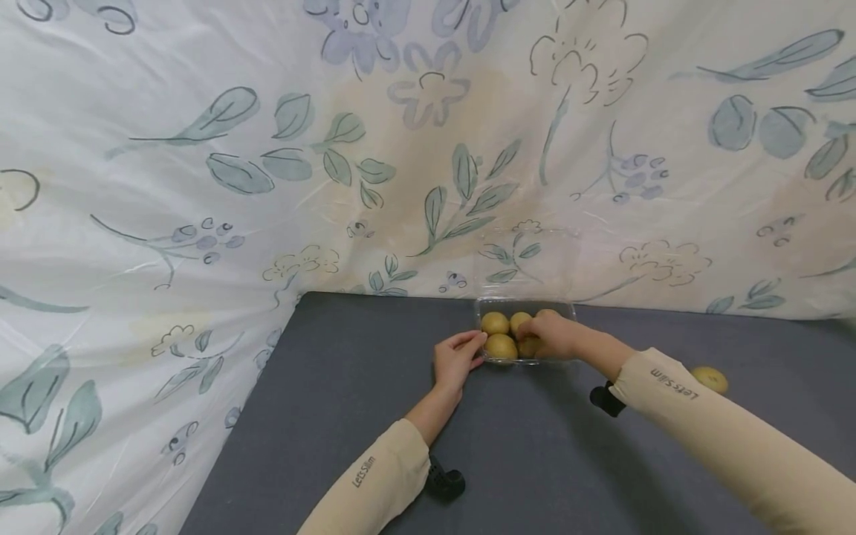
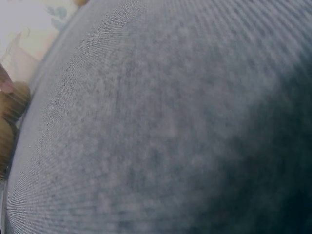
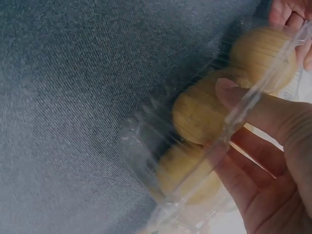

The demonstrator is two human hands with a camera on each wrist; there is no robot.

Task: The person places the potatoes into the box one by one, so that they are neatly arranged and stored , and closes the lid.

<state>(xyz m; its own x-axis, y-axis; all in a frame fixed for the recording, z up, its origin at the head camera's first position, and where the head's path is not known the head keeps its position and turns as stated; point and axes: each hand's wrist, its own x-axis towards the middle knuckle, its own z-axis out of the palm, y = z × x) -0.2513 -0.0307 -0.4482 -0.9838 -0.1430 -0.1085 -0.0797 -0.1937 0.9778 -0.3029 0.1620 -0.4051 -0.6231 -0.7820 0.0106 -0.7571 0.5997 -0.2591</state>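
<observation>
A clear plastic clamshell box (image 1: 518,362) stands near the table's far edge, its transparent lid (image 1: 524,260) raised behind it. Several round yellow-brown fruits (image 1: 495,322) sit inside in two rows. My left hand (image 1: 456,362) pinches the box's left rim between thumb and fingers. Reaching in from the right, my right hand (image 1: 553,336) grips a fruit (image 3: 197,112) in the front row, thumb on its near side and fingers behind. In the right wrist view, fruits lie on both sides of the gripped one, seen through the ribbed wall.
One more fruit (image 1: 710,380) lies on the dark grey table (image 1: 361,386) to the right, partly behind my right sleeve. A floral-patterned cloth (image 1: 401,186) hangs behind the table and down its left side. Black wrist devices (image 1: 446,481) hang under both forearms.
</observation>
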